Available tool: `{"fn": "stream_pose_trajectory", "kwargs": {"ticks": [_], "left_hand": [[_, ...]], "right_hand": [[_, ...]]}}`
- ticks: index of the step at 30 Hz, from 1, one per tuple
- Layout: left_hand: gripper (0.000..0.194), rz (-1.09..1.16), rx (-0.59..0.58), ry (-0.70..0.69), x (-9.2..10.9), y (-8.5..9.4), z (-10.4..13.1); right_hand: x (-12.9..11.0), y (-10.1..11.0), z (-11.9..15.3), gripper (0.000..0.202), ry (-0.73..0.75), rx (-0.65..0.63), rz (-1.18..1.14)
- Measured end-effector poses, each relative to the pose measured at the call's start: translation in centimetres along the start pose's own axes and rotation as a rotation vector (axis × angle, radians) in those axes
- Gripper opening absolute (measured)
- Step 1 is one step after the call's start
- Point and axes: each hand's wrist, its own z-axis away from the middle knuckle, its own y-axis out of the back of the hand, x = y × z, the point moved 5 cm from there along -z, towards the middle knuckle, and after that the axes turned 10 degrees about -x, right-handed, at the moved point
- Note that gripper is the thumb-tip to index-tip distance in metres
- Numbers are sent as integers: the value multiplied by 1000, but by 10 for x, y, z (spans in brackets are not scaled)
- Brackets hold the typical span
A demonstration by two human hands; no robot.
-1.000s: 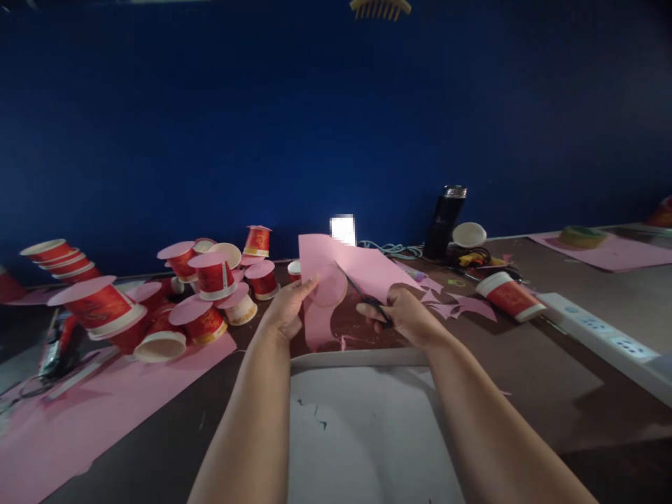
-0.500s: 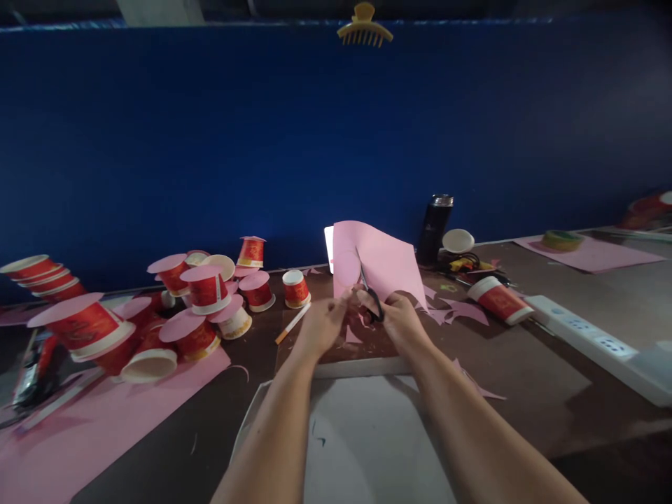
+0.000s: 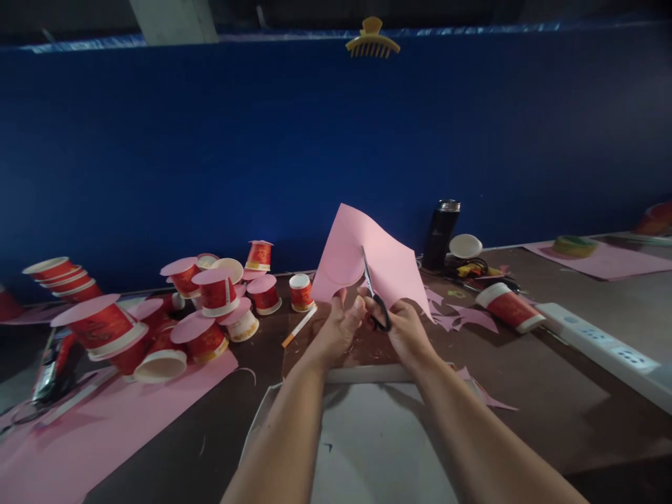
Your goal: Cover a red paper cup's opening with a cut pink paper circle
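Head view: Left of a black cylindrical flask [image 3: 442, 234], a pink paper sheet [image 3: 391, 259] has swung leftward, apparently turning its faint circular outline [image 3: 342, 262] toward black-handled metal scissors [image 3: 368, 280] gripped in the right hand [image 3: 405, 327]; the left hand [image 3: 340, 327] clasps its lower edge.

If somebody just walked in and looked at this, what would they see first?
Probably the big pink sheet in the middle, held up by the left hand, with scissors in the right hand cutting into it. Next might come the jumble of red cups on the left, several wearing pink discs like hats. A yellow clip also pops out, high against the blue wall.
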Motion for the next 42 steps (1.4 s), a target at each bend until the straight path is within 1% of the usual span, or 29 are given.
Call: {"fn": "stream_pose_trajectory", "kwargs": {"ticks": [3,5,6,7,9,10,12,14,16,19,21,23,26,28,30,34,36,39,42], "left_hand": [[43,-201,184,-175,11,4,2],[44,-206,279,-264,16,7,2],[44,-158,310,-283,17,10,1],[44,-85,326,-272,16,13,-1],[38,142,394,-225,10,22,-5],[35,264,397,-166,6,25,-8],[32,440,412,-99,1,31,-11],[27,506,429,-92,1,36,-11],[22,472,456,-146,4,42,-9],[22,359,512,-211,9,49,-6],[22,321,564,-200,7,54,-5],[19,317,608,-168,4,57,-4],[14,337,653,-148,-1,59,-5],[14,360,675,-143,-4,60,-6],[15,379,673,-142,-6,60,-7],[16,388,650,-177,-6,59,-9],[17,374,670,-158,-7,58,-9],[17,316,686,-88,-11,57,-9],[19,256,604,-21,-14,50,-10]], "right_hand": [[2,-2,-1,43,-25,-3,-36],[1,-4,-1,45,-22,-1,-57],[0,-5,-1,46,-5,1,-61],[-1,-5,-1,48,16,3,-62],[-3,-5,-2,50,43,26,-47],[-3,-4,-2,50,40,47,-35],[-2,-1,-2,50,15,94,-25],[1,2,-3,50,-7,123,-45],[4,3,-4,50,-26,115,-71],[14,1,-6,48,-135,60,-92],[21,-2,-6,46,-233,6,-125],[26,-8,-4,45,-315,-81,-193],[32,-19,3,47,-432,-261,-257],[33,-25,8,49,-465,-375,-212],[31,-29,12,49,-452,-454,-116],[28,-31,14,48,-422,-534,58],[29,-30,11,49,-390,-534,93],[31,-26,5,50,-343,-457,90],[30,-24,0,49,-295,-414,56]]}}
